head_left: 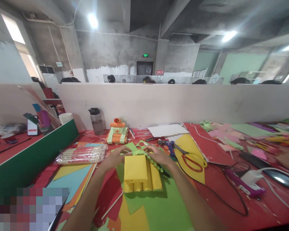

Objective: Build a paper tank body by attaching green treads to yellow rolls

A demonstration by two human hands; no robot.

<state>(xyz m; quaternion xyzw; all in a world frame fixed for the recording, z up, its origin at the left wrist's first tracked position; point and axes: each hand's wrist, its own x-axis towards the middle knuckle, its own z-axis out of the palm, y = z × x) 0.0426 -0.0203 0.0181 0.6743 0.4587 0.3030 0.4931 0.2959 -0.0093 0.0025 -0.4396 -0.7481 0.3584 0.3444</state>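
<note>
Head view: the yellow model (135, 168) sits on green paper (168, 205) on the tabletop (219, 207), in front of the wearer. Left hand (117, 157) and right hand (159, 156) are half-curled at its far end, by the green fringe (141, 152); whether they pinch it, I cannot tell. Apparently paper, it should be light, stiff along its rolls (156, 179) but easily crushed; the outer sides look safest to hold. The rolls' long axis runs away from the wearer, near ends facing back.
</note>
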